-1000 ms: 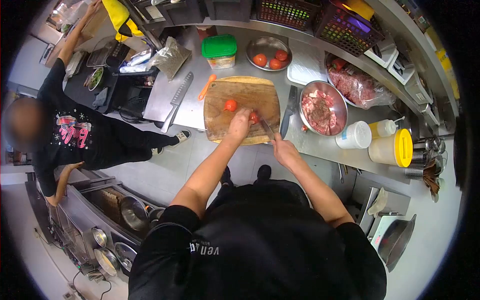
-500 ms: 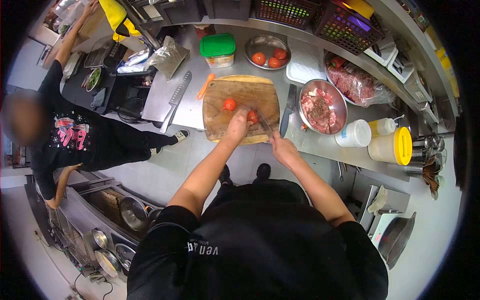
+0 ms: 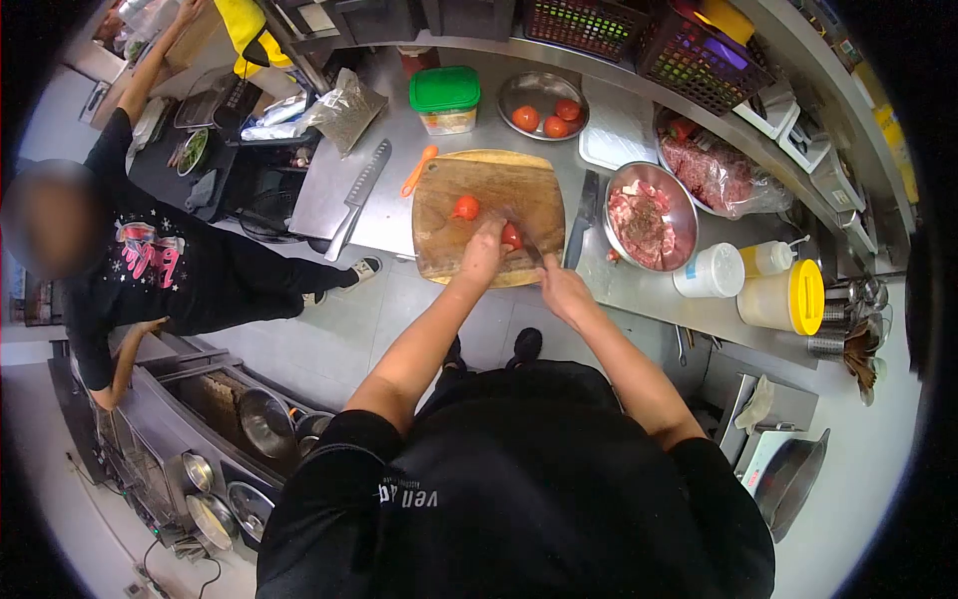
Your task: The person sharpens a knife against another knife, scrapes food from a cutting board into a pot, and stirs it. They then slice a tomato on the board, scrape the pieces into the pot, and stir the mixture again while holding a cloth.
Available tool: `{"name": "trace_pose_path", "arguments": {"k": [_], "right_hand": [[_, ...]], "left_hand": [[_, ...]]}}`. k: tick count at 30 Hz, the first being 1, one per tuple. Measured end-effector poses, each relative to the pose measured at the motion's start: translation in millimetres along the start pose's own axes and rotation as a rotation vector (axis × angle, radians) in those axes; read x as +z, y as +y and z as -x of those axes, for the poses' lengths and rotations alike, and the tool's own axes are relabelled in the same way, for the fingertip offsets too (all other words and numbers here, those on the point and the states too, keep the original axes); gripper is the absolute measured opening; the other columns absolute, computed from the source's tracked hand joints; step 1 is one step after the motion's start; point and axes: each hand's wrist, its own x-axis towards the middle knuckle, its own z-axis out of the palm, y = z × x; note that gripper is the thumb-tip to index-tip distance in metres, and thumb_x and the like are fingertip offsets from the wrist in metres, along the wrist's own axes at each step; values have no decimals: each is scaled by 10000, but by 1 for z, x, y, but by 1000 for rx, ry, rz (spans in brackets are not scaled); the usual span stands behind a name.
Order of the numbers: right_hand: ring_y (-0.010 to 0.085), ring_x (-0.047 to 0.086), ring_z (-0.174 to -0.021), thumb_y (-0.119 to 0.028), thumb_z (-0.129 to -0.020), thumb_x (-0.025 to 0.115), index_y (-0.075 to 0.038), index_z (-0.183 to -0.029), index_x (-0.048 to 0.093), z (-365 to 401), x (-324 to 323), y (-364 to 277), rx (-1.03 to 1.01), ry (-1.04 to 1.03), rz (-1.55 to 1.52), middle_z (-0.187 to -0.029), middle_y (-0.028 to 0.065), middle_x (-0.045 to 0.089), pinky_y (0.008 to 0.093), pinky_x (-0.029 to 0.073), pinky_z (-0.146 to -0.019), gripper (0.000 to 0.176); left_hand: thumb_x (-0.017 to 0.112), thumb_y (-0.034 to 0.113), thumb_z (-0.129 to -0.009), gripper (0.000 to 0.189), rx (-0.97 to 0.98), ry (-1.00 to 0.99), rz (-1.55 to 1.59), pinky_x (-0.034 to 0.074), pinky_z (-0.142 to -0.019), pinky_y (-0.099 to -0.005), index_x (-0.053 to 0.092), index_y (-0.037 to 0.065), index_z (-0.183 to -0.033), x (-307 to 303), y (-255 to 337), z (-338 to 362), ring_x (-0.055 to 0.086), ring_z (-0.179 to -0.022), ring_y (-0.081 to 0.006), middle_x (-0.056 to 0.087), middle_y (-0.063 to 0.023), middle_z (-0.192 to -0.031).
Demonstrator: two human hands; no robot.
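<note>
On the wooden cutting board (image 3: 439, 235), my left hand (image 3: 485, 252) has its fingers closed on a red tomato (image 3: 512, 237), steadying it against the wood. My right hand (image 3: 565, 290) grips the handle of a kitchen knife (image 3: 534, 250), whose blade lies along the right side of that tomato. How deep the edge has gone is too small to tell. Another piece of tomato (image 3: 465, 207) rests on the board above my left hand. Whole tomatoes (image 3: 525, 118) sit in a round metal dish (image 3: 508, 92) behind the board.
A large knife (image 3: 367, 185) and an orange-handled peeler (image 3: 419, 170) lie left of the board. A dark-handled knife (image 3: 581, 225) and a bowl of meat (image 3: 644, 222) stand right. Behind is a green-lidded tub (image 3: 445, 92). A co-worker (image 3: 150, 240) stands at the left.
The view has shifted slightly, so the counter appears a little further right. The knife blade has turned slightly at the tomato's right side. My left hand keeps its hold.
</note>
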Motion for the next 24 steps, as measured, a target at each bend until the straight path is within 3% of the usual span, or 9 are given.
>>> {"name": "trace_pose_path", "arguments": {"k": [4,17,24], "right_hand": [[476,604,-855,-254,-980,390,-11,-1167,425,30,-9,1,7,-87,68,-842,303,621,558,449,-772,309],[468,614,-821,-245,-985,377,8,-1190,409,36,-8,-4,32,-93,114,-795,302,616,545,464,-743,328],[499,596,-787,-234,-980,396,19,-1099,407,-6,27,7,18,-45,25,-790,332,605,567,447,-723,280]], "left_hand": [[696,16,-716,339,-29,-15,-15,479,-818,-433,613,-41,-1040,-1,-4,8,590,-917,-388,613,-228,-940],[685,25,-726,288,-77,-67,-78,481,-785,-432,625,-34,-1001,6,-2,5,592,-878,-388,609,-219,-922],[698,32,-719,294,-47,-79,-80,493,-774,-428,624,-28,-997,4,1,4,600,-862,-381,605,-213,-905]]}}
